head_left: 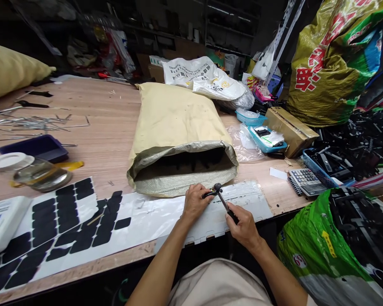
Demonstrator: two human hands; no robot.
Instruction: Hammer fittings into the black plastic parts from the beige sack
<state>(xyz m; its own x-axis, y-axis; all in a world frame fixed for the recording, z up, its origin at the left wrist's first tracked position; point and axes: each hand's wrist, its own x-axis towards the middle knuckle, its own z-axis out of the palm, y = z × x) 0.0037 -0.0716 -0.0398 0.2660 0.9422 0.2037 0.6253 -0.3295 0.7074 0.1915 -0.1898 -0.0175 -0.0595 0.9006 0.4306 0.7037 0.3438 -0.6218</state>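
My right hand [245, 224] is closed around the black lower end of a short stick with a silver shaft [223, 199] and a round black head. My left hand [194, 205] is closed on a small dark part [209, 194] beside that head; the fingers cover most of it. Both hands are over a white sheet [252, 202] at the table's front edge. Just beyond them lies a tan paper sack [178, 112], its mouth gaping toward me. Dark pieces show dimly inside.
To the left are black rounded stickers [70, 208], a glass jar [43, 174], a purple tray [35, 148] and metal rods [35, 123]. On the right stand a calculator [306, 180], blue baskets [266, 142], a cardboard box [289, 129] and a green sack [309, 238] of black parts.
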